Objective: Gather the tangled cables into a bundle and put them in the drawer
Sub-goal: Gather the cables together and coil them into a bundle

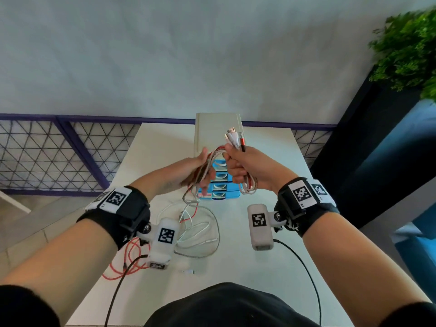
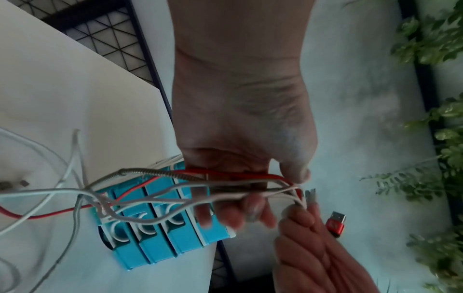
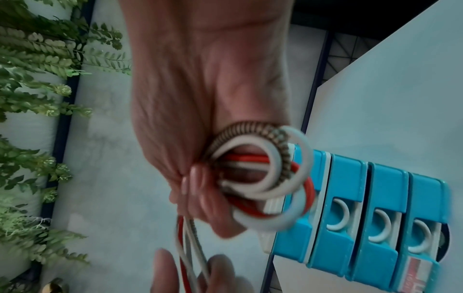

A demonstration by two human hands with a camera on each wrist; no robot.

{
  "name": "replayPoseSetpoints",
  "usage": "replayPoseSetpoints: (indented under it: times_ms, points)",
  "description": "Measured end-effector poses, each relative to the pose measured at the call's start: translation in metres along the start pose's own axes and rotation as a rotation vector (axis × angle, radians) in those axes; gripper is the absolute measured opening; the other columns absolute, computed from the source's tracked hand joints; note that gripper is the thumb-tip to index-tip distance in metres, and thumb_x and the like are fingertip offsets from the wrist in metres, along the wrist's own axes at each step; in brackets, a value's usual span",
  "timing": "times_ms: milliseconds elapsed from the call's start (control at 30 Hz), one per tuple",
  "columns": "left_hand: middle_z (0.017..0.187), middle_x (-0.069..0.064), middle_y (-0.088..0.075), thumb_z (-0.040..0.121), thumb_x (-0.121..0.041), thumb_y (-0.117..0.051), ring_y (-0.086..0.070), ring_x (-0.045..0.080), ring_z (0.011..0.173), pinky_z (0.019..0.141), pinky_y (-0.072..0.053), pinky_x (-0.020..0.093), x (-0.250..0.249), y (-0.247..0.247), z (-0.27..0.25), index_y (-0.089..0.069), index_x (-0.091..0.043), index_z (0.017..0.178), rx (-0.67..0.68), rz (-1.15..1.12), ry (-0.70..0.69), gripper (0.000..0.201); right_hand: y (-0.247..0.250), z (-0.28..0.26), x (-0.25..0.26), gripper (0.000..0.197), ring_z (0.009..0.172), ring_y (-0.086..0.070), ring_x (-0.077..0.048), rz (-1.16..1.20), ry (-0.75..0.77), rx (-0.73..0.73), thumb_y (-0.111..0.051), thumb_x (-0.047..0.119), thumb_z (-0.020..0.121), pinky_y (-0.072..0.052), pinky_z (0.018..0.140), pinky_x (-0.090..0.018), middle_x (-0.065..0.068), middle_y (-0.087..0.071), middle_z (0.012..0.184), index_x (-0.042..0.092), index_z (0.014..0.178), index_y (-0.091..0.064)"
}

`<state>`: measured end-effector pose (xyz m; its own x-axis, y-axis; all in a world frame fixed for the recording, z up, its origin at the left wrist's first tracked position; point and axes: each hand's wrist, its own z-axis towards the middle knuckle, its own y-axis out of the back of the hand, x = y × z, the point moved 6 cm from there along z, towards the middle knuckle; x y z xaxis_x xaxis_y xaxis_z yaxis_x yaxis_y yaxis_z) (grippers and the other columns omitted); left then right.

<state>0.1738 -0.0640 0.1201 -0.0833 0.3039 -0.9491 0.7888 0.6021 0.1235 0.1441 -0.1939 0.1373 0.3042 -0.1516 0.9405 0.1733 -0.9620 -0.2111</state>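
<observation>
Both hands are raised over the white table (image 1: 271, 166). My right hand (image 1: 232, 161) grips a looped bundle of cables (image 3: 263, 178), red, white and braided; their plugs (image 1: 233, 135) stick up out of the fist. The same strands run left across my left hand (image 1: 207, 168), which holds them between thumb and curled fingers (image 2: 238, 214). From there the loose lengths (image 1: 195, 230) hang down and lie tangled on the table, with a red cable (image 1: 127, 263) at the near left. The blue drawer unit (image 1: 220, 197) stands just behind the hands, its drawers closed.
A cream block (image 1: 217, 131) rises behind the blue drawer fronts. A small white plug (image 1: 188, 271) lies near the front edge. Black camera leads (image 1: 304, 267) trail over the table. A mesh railing (image 1: 59, 149) runs along the far left and a plant (image 1: 408, 48) stands at the right.
</observation>
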Motion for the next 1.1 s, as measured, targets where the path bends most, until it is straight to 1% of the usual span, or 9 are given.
replayPoseSetpoints:
  times_ms: [100,233,300,433,567,700,867,1000,1100]
  points:
    - [0.051,0.0,-0.037,0.09,-0.057,-0.024,-0.038,0.018,0.047,0.06,-0.047,0.025,0.007,-0.006,-0.005,-0.049,-0.011,0.075,0.099,-0.133,0.072,0.055,0.005,-0.004,-0.001,0.023,0.044,-0.03,-0.005,0.037,-0.024,0.045,-0.043,0.025,0.101,-0.041,0.044,-0.018,0.004,-0.03,0.058,0.01,0.084,-0.048]
    - [0.053,-0.003,-0.045,0.089,-0.04,-0.036,-0.053,0.014,0.056,0.079,-0.052,0.027,0.01,-0.013,-0.014,-0.047,-0.012,0.073,0.263,-0.195,0.097,0.034,0.022,-0.003,-0.004,0.024,0.045,-0.032,-0.005,-0.028,0.011,-0.046,-0.044,0.026,0.101,-0.042,0.046,-0.018,0.004,-0.032,0.057,0.011,0.083,-0.048]
    - [0.053,-0.005,-0.04,0.092,-0.035,-0.038,-0.051,0.011,0.056,0.07,-0.049,0.021,0.007,-0.012,-0.011,-0.045,-0.014,0.072,0.201,-0.175,0.065,0.029,0.027,0.001,-0.007,0.024,0.045,-0.031,-0.006,-0.041,0.027,-0.108,-0.043,0.027,0.101,-0.041,0.045,-0.018,0.005,-0.032,0.057,0.013,0.081,-0.046]
    - [0.06,-0.002,-0.033,0.102,-0.02,-0.03,-0.038,0.005,0.047,0.055,-0.04,0.02,-0.002,-0.018,0.002,-0.04,-0.014,0.074,-0.124,0.125,-0.066,0.031,0.032,0.012,-0.012,0.026,0.045,-0.031,-0.008,-0.14,0.026,-0.277,-0.039,0.026,0.102,-0.038,0.045,-0.021,0.002,-0.032,0.059,0.015,0.078,-0.042]
    - [0.079,-0.002,-0.052,0.101,-0.033,-0.027,-0.051,0.015,0.068,0.062,-0.039,0.028,-0.002,-0.028,0.005,-0.048,-0.012,0.095,-0.345,0.751,-0.047,0.03,0.03,0.019,-0.015,0.026,0.045,-0.033,-0.009,-0.14,-0.018,-0.339,-0.037,0.029,0.102,-0.037,0.049,-0.024,0.001,-0.034,0.059,0.013,0.082,-0.043]
    - [0.086,0.001,-0.053,0.101,-0.032,-0.028,-0.048,0.021,0.069,0.061,-0.035,0.032,-0.012,-0.039,0.0,-0.042,-0.013,0.101,-0.426,1.111,-0.055,0.023,0.029,0.022,-0.024,0.037,0.043,-0.035,-0.01,0.098,-0.083,-0.314,-0.039,0.045,0.099,-0.037,0.047,-0.024,0.002,-0.033,0.056,0.014,0.078,-0.045]
    - [0.086,0.008,-0.057,0.094,-0.015,-0.037,-0.047,0.023,0.064,0.059,-0.039,0.035,-0.032,-0.05,-0.004,-0.045,-0.011,0.102,-0.508,1.148,-0.02,0.012,0.021,0.022,-0.025,0.048,0.044,-0.039,-0.012,0.175,-0.089,-0.228,-0.047,0.06,0.09,-0.038,0.049,-0.023,0.001,-0.04,0.053,0.018,0.067,-0.041]
    - [0.104,0.01,-0.062,0.094,-0.007,-0.041,-0.062,0.03,0.086,0.06,-0.035,0.035,-0.038,-0.064,0.009,-0.044,-0.003,0.12,-0.49,1.335,-0.083,0.026,0.013,0.022,-0.022,0.029,0.05,-0.059,-0.015,0.126,-0.06,-0.194,-0.065,0.031,0.088,-0.05,0.053,-0.025,-0.004,-0.055,0.059,0.013,0.072,-0.05]
    - [0.107,0.011,-0.063,0.094,-0.01,-0.043,-0.064,0.03,0.088,0.059,-0.036,0.034,-0.037,-0.066,0.013,-0.042,-0.004,0.121,-0.482,1.341,-0.091,0.027,0.019,0.024,-0.022,0.022,0.047,-0.058,-0.011,0.148,-0.036,-0.285,-0.058,0.024,0.095,-0.049,0.048,-0.021,-0.004,-0.051,0.062,0.011,0.079,-0.049]
